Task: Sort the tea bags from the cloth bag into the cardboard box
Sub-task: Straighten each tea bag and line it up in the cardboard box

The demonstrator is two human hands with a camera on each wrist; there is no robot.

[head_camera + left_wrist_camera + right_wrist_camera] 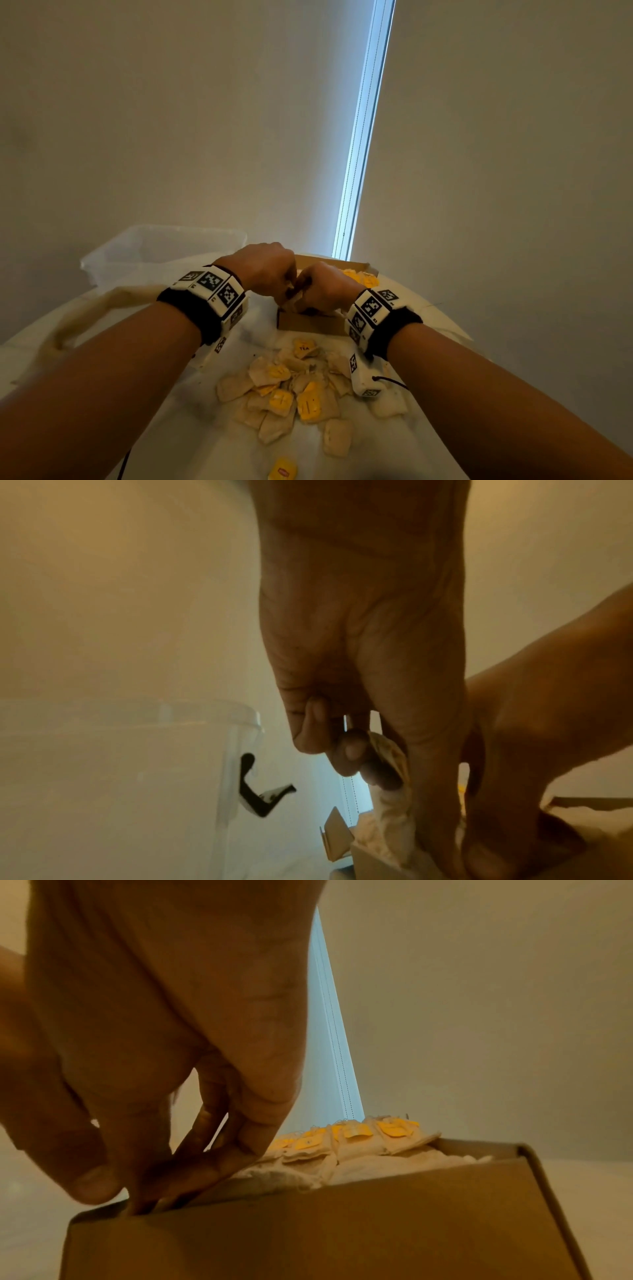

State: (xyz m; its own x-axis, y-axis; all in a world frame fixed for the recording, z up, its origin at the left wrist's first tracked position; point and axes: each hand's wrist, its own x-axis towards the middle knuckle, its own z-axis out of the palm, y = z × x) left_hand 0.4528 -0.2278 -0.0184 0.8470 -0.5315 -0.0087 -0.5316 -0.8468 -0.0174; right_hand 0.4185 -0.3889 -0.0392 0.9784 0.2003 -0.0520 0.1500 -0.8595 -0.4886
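Observation:
Both hands meet over the near left corner of the open cardboard box (pixel 308 323). My left hand (pixel 284 289) has its fingers curled and pinches a beige tea bag (pixel 390 753) above the box edge. My right hand (pixel 305 294) pinches the same tea bag (pixel 295 302), its fingertips (pixel 205 1172) reaching down inside the box corner. A row of tea bags with yellow tags (pixel 359 1137) stands in the box (pixel 342 1226) on crumpled paper. A pile of loose tea bags (pixel 301 394) lies on the table in front of the box. The limp cloth bag (pixel 102 308) lies to the left.
A clear plastic bin (pixel 154 253) stands at the back left, close to my left hand (pixel 359 750). The white round table (pixel 411 308) ends just beyond the box. One yellow-tagged tea bag (pixel 282 471) lies alone near the front edge.

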